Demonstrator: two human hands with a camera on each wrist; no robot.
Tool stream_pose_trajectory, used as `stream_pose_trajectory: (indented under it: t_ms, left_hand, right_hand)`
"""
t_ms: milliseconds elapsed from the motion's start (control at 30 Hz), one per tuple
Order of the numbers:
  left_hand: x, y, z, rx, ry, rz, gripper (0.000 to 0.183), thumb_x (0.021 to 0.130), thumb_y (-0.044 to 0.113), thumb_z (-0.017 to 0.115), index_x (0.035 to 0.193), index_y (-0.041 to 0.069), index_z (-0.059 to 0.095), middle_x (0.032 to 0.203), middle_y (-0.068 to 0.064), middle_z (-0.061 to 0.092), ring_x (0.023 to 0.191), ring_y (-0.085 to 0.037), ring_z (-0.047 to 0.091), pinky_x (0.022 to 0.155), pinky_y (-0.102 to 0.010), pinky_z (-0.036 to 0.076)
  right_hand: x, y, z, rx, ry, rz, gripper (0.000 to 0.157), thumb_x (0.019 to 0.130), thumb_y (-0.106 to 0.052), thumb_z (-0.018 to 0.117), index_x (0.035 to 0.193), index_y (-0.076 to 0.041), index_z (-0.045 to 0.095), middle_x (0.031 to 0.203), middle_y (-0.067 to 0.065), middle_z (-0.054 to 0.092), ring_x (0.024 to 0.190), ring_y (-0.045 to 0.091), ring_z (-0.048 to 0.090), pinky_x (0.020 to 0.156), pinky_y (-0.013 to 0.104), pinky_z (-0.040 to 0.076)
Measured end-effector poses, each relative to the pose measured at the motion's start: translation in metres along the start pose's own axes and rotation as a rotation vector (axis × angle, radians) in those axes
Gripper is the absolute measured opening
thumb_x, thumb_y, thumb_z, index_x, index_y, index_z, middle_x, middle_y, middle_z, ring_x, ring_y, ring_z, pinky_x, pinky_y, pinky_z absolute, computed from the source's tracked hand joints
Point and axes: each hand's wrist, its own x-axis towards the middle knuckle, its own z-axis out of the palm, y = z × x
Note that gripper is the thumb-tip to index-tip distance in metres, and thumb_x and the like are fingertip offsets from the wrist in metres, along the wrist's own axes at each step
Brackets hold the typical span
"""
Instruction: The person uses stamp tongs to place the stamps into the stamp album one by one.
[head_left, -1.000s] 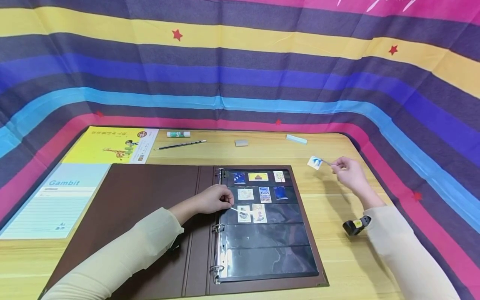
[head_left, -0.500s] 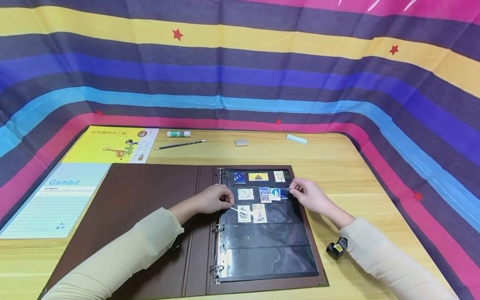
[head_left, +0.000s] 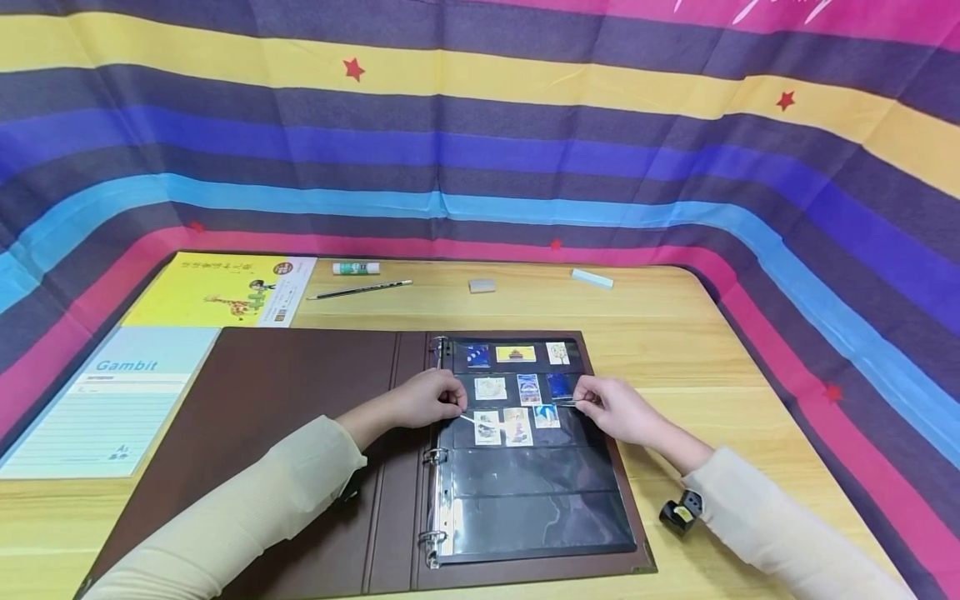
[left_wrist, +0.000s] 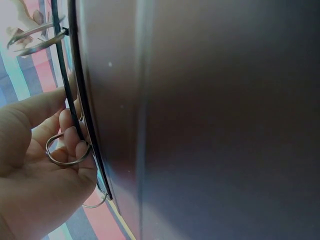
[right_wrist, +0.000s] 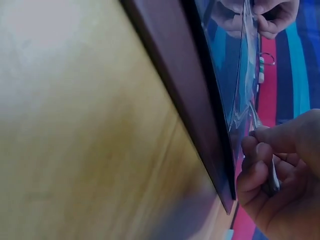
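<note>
A brown ring binder (head_left: pixel 300 392) lies spread out, with a black stamp page (head_left: pixel 536 521) of clear pocket strips on its right side. My right hand (head_left: pixel 618 410) pinches metal tweezers (right_wrist: pixel 273 175) at the page's right edge. Their tip meets a blue-and-white stamp (head_left: pixel 546 417) at the third row, right of two pale stamps (head_left: pixel 517 427). By the rings, my left hand (head_left: pixel 431 398) pinches a thin pale stick (head_left: pixel 468 418) that points at the third strip. In the left wrist view a metal ring (left_wrist: pixel 67 164) overlaps its fingers, and the stick is hidden.
Stamps fill parts of the top two rows, among them a yellow stamp (head_left: pixel 515 354). Behind the binder lie a glue stick (head_left: pixel 356 268), a pencil (head_left: pixel 360 290), a grey eraser (head_left: pixel 482 286) and a light-blue bar (head_left: pixel 592 278). Left are a yellow book (head_left: pixel 202 287) and a notebook (head_left: pixel 112 408).
My right hand has carried the blue-and-white stamp in the tweezers from the table at the right over the page, then down to the third row. The left hand has stayed in place.
</note>
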Motion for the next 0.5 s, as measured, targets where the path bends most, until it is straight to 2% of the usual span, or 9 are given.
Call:
stream_pose_trajectory:
  t_ms: [167,300,500]
  left_hand:
    - [-0.001,0.001,0.000,0.001,0.003,0.004,0.009,0.075,0.009,0.057,0.069,0.016,0.055,0.070,0.005,0.044,0.070,-0.012,0.040,0.063,-0.026,0.034]
    - [-0.002,0.001,-0.001,-0.003,0.003,0.008,0.008,0.075,0.009,0.057,0.070,0.015,0.055,0.070,0.005,0.044,0.070,-0.013,0.040,0.063,-0.026,0.034]
    - [-0.001,0.000,0.000,-0.004,0.001,0.011,0.008,0.076,0.009,0.057,0.070,0.015,0.056,0.070,0.005,0.044,0.070,-0.012,0.040,0.063,-0.026,0.034]
  right_hand:
    - [0.002,-0.002,-0.003,0.004,-0.006,-0.034,0.012,0.076,-0.004,0.057,0.072,-0.012,0.049,0.063,-0.007,0.046,0.057,0.008,0.042,0.052,0.023,0.037]
    - [0.008,-0.003,-0.002,-0.036,0.023,-0.095,0.011,0.075,-0.003,0.057,0.073,-0.011,0.050,0.066,-0.007,0.048,0.059,0.007,0.043,0.055,0.025,0.038]
    - [0.011,-0.004,-0.001,-0.070,0.007,-0.160,0.016,0.073,-0.002,0.059,0.070,-0.014,0.050,0.064,-0.008,0.049,0.056,0.006,0.042,0.053,0.023,0.038]
